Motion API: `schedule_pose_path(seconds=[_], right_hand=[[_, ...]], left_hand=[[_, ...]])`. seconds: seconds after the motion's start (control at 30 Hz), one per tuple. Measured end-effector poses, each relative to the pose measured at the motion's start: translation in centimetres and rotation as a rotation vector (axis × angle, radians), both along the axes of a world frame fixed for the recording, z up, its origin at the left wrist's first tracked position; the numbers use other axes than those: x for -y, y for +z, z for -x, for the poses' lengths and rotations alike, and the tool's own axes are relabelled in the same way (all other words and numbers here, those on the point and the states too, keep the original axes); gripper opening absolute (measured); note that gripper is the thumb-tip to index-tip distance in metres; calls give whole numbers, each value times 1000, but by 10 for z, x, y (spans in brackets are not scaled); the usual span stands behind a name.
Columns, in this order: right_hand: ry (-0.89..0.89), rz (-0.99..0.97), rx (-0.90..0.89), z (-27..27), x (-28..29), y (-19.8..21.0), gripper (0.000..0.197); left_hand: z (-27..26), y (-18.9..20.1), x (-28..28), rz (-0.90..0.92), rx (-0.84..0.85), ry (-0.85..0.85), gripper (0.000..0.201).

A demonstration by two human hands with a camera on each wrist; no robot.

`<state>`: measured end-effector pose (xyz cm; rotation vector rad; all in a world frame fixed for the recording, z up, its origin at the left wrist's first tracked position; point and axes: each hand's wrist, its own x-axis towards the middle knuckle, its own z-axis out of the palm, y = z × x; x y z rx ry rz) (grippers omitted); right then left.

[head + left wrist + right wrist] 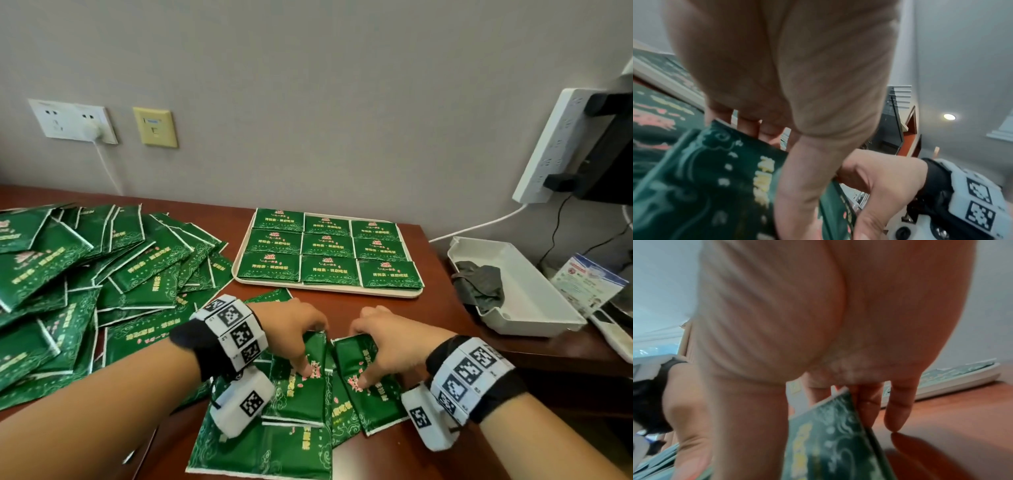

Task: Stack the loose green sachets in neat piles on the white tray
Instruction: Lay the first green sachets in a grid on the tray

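So, partway through. White tray (390, 292) sits at the back centre of the table (442, 318) with nine sachet piles (328, 247) on it in a three-by-three grid, edges squared, filling it nearly rim to rim. How many sachets are in each pile I can't tell from here.

Left to do: a lot. Big loose heap (85, 274) of green sachets covers the left side of the table, overlapping at all angles, and a few more lie flat at the near edge under the hands.

Hands: left hand (291, 329) pinches a sachet (301, 380) by its top edge, thumb on the face and fingers behind. Right hand (383, 339) does the same with a second sachet (370, 383) just beside it. Both sachets are tilted up off the table, top edges near each other but not touching. My read is they're being squared up before going to the tray.

Room: clear strip of table between hands and tray, so a straight path forward. Heap's edge comes right up to the tray's left rim, so a sleeve could snag it. On the right, an open white box (534, 308) with a dark cloth (479, 284) in it sits near the table's right edge; little slack that side. No free slots on the tray, so new ones have to land on top of existing piles, and those could slide.
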<state>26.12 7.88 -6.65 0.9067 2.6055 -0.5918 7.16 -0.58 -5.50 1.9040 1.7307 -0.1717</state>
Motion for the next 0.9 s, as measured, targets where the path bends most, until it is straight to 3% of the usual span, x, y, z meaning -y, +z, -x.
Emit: schedule_pose_path(seconds=[0.2,0.33,0.4,0.53,0.63,0.73,0.8,0.9], right_hand=[[-84,174,-201,-16,-24,10,42],[-207,371,-527,-29,-59,30,55],[-272,298,-725,-29,-83,37,58],[-542,133,-1040,-17,-143,33,22],[-690,31,-1085,-4,-186,27,21],[-803,175,-1054,9,-224,19,24],[-803,282,-1001,16,-240,16,30],[-766,235,-874,25,-258,14,39]], left_hand=[[24,-1,-12,-6,269,147,26],[44,8,-38,-127,524,217,11],[54,13,-58,-256,631,295,10],[72,15,-108,-601,564,449,18],[87,19,-148,-714,591,613,21],[105,16,-189,-700,604,707,16],[113,15,-214,-706,552,698,16],[121,10,-241,-705,518,728,15]])
